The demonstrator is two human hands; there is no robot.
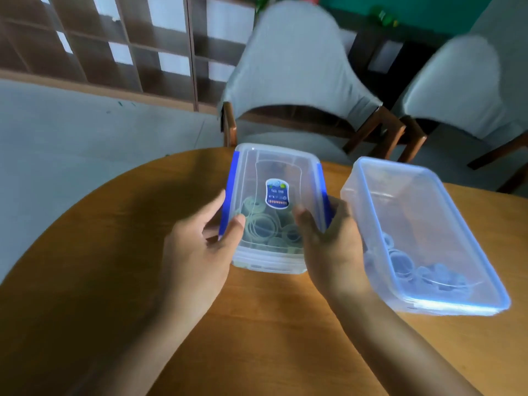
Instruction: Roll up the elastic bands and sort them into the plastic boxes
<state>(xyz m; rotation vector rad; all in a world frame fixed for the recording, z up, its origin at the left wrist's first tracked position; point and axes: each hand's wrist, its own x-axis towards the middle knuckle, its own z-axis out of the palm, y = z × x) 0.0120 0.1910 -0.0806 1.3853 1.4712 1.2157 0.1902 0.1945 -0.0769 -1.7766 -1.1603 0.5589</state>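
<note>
Both hands hold the lidded box on the desk: left hand and right hand fingers clamp its blue clips. Rolled bands lie inside; the open box stands just beside, at the right.

Both bare forearms are extended forward from the bottom edge of the view, converging toward the middle. The left hand is held palm inward, thumb laid on top of the lidded box and fingers curled against its left side. The right hand is set opposite, thumb on top near the right edge, fingers wrapped round the right side. The box is gripped between the two hands. Wrists are kept roughly straight.
</note>
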